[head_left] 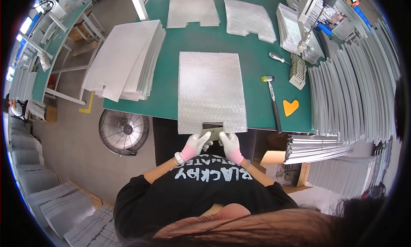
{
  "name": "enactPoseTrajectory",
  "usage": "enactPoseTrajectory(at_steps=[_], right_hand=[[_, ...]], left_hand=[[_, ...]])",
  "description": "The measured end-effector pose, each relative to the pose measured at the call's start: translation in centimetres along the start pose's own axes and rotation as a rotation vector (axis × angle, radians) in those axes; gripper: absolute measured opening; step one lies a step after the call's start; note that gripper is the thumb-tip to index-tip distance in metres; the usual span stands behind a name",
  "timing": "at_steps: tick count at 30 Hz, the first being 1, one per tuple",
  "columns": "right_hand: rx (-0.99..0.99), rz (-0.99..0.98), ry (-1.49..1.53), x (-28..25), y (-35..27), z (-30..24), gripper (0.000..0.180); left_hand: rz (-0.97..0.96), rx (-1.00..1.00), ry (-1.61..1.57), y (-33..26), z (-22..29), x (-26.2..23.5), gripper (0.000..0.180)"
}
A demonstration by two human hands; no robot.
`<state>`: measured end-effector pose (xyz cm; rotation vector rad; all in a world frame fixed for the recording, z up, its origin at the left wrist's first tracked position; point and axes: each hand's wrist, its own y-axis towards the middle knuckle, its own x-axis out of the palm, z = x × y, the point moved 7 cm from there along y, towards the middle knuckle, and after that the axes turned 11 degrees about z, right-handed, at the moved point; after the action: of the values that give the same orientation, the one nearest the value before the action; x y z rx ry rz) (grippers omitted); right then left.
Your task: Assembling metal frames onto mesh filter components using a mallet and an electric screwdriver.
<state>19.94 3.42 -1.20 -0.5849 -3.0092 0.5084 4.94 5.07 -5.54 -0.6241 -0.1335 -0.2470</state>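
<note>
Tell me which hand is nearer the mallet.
Right. The right hand is left of the mallet, at the right end of the small grey plate; the left hand is farther left, at the plate's other end.

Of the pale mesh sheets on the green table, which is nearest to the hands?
The centre sheet, whose notch is at the gray piece in the left hand and right hand. The other sheets lie farther away, toward the back or left.

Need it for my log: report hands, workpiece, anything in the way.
Left hand and right hand gripping small gray plate. Plate at notch of mesh panel. Mallet, orange heart-shaped piece to the right, apart from panel.
</note>
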Motion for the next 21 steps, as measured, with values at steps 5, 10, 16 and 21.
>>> enactPoseTrajectory(at_steps=[5,10,16,21], right_hand=[[0.072,0.181,0.088,-2.5,0.8,1.5,0.027],[0.077,0.175,0.03,-2.4,0.4,0.1,0.026],[0.063,0.206,0.034,-2.3,0.3,1.0,0.028],[0.196,0.021,0.226,-1.1,-0.1,4.2,0.036]], left_hand=[[-0.002,0.084,0.121,-0.7,1.9,-0.3,0.046],[-0.043,0.084,-0.016,-0.3,1.2,-0.2,0.046],[-0.058,0.009,-0.194,-0.2,0.5,0.1,0.048],[-0.314,-0.04,0.23,-2.7,3.9,0.7,0.052]])
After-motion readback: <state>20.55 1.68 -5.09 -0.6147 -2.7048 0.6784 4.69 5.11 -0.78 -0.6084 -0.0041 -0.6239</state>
